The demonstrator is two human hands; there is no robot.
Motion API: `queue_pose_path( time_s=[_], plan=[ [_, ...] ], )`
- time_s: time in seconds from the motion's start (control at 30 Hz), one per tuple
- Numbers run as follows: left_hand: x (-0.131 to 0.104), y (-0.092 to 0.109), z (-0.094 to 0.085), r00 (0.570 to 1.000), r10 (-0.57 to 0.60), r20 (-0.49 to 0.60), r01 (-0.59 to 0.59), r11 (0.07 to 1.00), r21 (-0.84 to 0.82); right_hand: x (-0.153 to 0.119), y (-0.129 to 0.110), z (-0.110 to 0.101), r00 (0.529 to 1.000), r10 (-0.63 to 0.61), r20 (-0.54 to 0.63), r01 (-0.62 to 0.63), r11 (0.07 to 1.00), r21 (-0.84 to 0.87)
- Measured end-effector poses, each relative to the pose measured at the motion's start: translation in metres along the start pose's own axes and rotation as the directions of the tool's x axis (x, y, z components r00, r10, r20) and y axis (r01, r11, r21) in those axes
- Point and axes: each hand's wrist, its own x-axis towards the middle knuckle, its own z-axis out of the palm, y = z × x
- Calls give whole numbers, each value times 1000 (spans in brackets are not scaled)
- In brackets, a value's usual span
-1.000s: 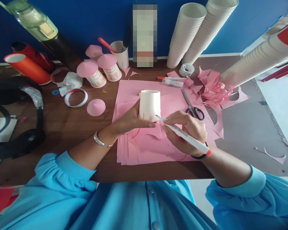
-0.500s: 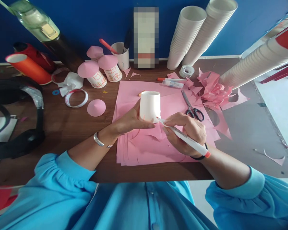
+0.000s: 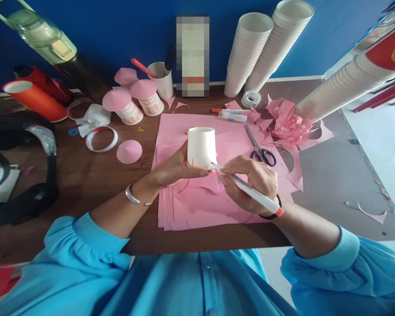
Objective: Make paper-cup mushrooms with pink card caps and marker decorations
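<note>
A white paper cup [image 3: 201, 147], upside down, is in my left hand [image 3: 174, 166], which grips it from the left with the thumb along its lower rim. A short red line shows low on the cup's left side. Pinched in my right hand [image 3: 252, 180] is a white felt-tip marker [image 3: 254, 193] with a red end, its tip at the lower right of the cup. Beneath both hands lie pink paper sheets [image 3: 204, 206]. Black-handled scissors [image 3: 258, 145] rest on the paper beyond my right hand.
Several decorated cups with pink cone tops [image 3: 116, 99] stand at the back left, near a loose pink cone [image 3: 129, 151]. Tall cup stacks [image 3: 248, 52] lean at the back. A glue stick [image 3: 232, 116], a tape roll [image 3: 251, 98] and crumpled pink scraps [image 3: 289, 123] lie right; headphones [image 3: 23, 197] lie left.
The whole view has shifted slightly. Both hands keep their hold on the cup and the marker, and the marker tip stays by the cup's lower right edge.
</note>
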Motion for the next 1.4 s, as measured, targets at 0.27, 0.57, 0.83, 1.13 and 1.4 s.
queue_pose_path(
  time_s=[0.27,0.57,0.83,1.13,1.4],
  plan=[
    [0,-2,-2,1000,-13,4,13,1000,5,3,-1,-1,1000,31,-7,-31,1000,-5],
    [0,2,-1,999,-18,26,18,1000,0,2,0,-3,999,32,23,-32,999,30],
    [1,-2,-5,999,-32,26,32,999,11,1,0,-2,999,22,42,-24,999,44],
    [0,-1,-1,999,-43,20,43,999,-8,0,0,-2,999,15,50,-17,999,35],
    [0,-1,0,999,-47,1,47,999,3,1,-1,-2,998,1,63,-5,999,52]
  ],
)
